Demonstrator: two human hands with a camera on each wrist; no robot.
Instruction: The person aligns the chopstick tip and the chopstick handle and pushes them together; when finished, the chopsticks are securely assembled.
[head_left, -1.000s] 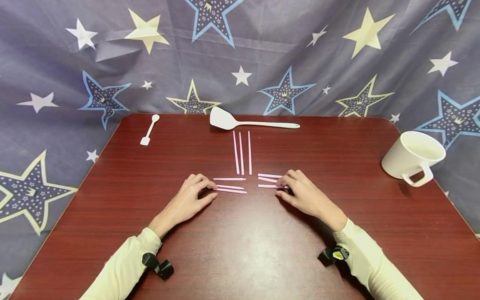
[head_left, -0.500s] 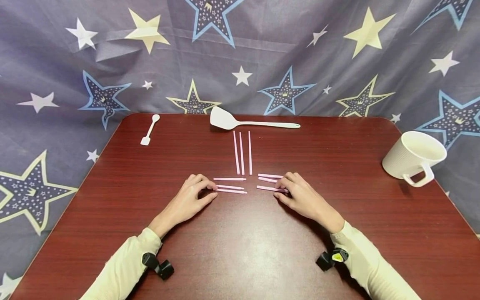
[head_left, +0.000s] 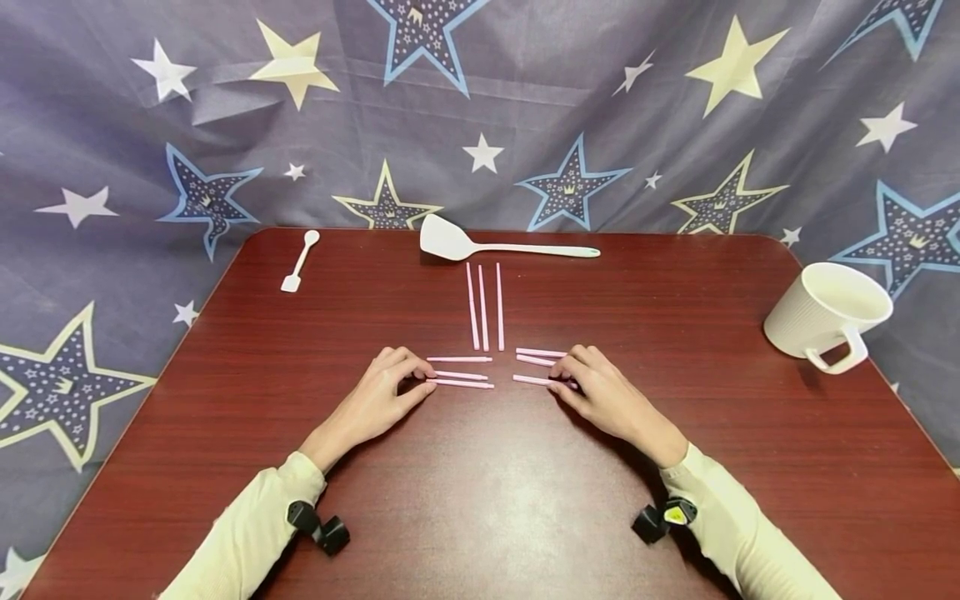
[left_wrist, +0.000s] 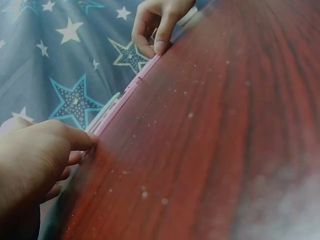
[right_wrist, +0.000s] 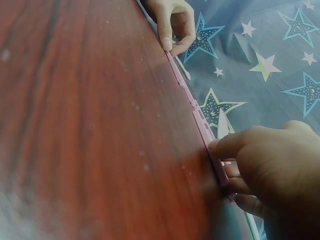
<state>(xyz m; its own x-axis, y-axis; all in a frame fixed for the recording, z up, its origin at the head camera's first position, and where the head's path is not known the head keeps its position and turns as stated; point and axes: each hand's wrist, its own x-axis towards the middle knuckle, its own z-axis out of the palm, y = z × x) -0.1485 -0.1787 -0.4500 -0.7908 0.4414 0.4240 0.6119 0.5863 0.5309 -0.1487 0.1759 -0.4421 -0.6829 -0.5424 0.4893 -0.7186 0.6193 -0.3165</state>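
Note:
Several thin pink sticks lie in three groups on the table. My left hand (head_left: pixel 381 390) is at the left group, with thumb and index finger pinching the outer end of its nearest pink stick (head_left: pixel 465 384). Facing it, my right hand (head_left: pixel 609 395) pinches the nearest stick (head_left: pixel 531 380) of the right group, covering its outer end. Two more sticks (head_left: pixel 534 360) of that group run partly behind the right fingers. Three upright-pointing sticks (head_left: pixel 483 308) lie farther back, between the hands. Seen from the left wrist, the thumb (left_wrist: pixel 87 141) is against a stick's end.
A white spatula (head_left: pixel 450 239) lies along the back of the table (head_left: pixel 510 500). At the back left is a small white double-ended spoon (head_left: pixel 301 262). A white ribbed mug (head_left: pixel 806 312) stands at the right. A star-patterned cloth (head_left: pixel 525 100) hangs behind.
The right hand has drawn the nearest stick of its group slightly toward me and to the left, widening its gap from the other two. The left hand stays nearly in place.

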